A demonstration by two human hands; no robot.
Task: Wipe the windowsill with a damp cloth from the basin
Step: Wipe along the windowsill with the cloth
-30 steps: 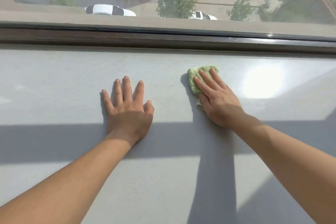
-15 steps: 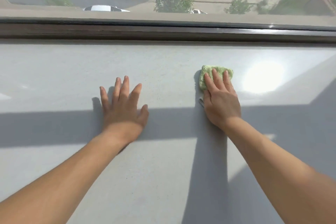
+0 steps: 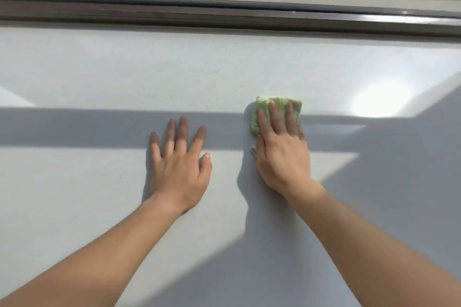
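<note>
A wide pale grey windowsill [image 3: 99, 70] fills the view. My right hand [image 3: 282, 154] lies flat on a folded green cloth [image 3: 260, 112], pressing it onto the sill right of centre; the cloth's far edge and left side stick out past my fingers. A small pale tag of the cloth shows by my thumb. My left hand [image 3: 178, 167] rests palm down on the bare sill, fingers spread, about a hand's width left of the cloth. No basin is in view.
A dark brown window frame [image 3: 224, 15] runs along the sill's far edge, with glass above it showing a street and trees far below. A bright sun glare [image 3: 379, 99] sits on the sill to the right of the cloth. Shadow bands cross the surface.
My right hand has slid the cloth toward me, away from the window frame, and its fingers now point straight ahead. My left hand has stayed planted. The view has tilted down.
</note>
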